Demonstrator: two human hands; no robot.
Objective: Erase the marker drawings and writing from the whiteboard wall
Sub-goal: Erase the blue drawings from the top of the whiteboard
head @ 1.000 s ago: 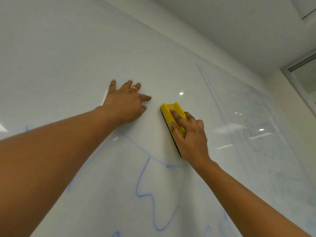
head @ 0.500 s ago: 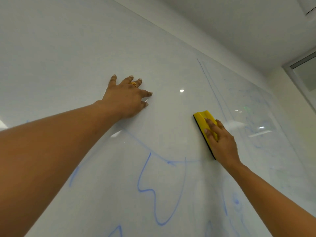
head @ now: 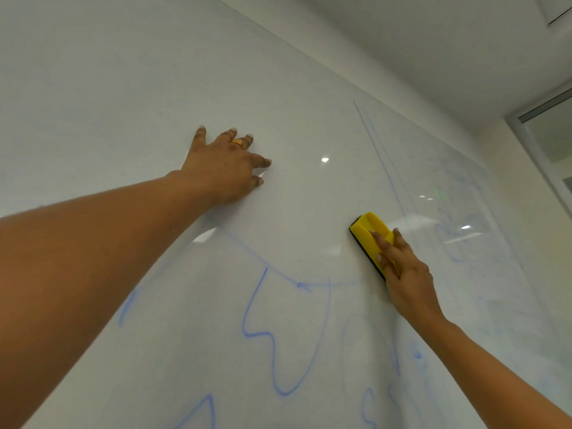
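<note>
Right hand [head: 408, 281] holds yellow eraser [head: 370, 228] against whiteboard wall [head: 130, 88].

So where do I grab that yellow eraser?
Grab the yellow eraser by its foam back, coming from the room side, fingers along its length, like the right hand. Its dark wiping face lies flat on the whiteboard, so only the back is free.

White and glossy over the whiteboard wall [head: 108, 88]. Bright blue looping marker lines [head: 252, 305] at 6 o'clock, paler blue smears [head: 458, 181] toward 3 o'clock. Yellow eraser [head: 371, 227] at 4 o'clock, black along its underside. Gold ring [head: 237, 144] near 11 o'clock.
</note>
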